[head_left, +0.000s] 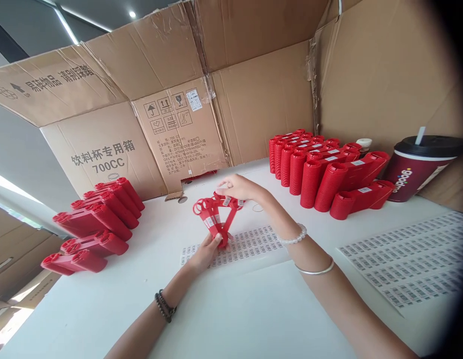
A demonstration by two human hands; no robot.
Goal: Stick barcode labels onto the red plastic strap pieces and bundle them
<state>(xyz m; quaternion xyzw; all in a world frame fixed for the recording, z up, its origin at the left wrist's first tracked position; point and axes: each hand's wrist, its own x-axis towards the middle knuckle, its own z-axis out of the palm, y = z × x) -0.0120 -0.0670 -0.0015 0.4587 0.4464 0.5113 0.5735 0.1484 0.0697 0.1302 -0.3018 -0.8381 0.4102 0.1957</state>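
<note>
My left hand (209,249) grips several flat red plastic strips (209,212) by their lower ends. They spread out like a fan, with ring-shaped upper ends and small white barcode labels on some of them. Bent over the top of the fan, my right hand (236,188) has its fingers drawn together beside the upper ends. Whether a label or a strip sits between those fingertips is too small to make out. Under the left hand lies a sheet of barcode labels (249,244), partly covered by the hand and strips.
Stacked red strips stand in rows at the left (100,224) and the right (309,169). A second label sheet (406,259) lies at right, below a maroon lidded cup (406,172). Cardboard walls (261,99) enclose the white table (224,309) at the back and right.
</note>
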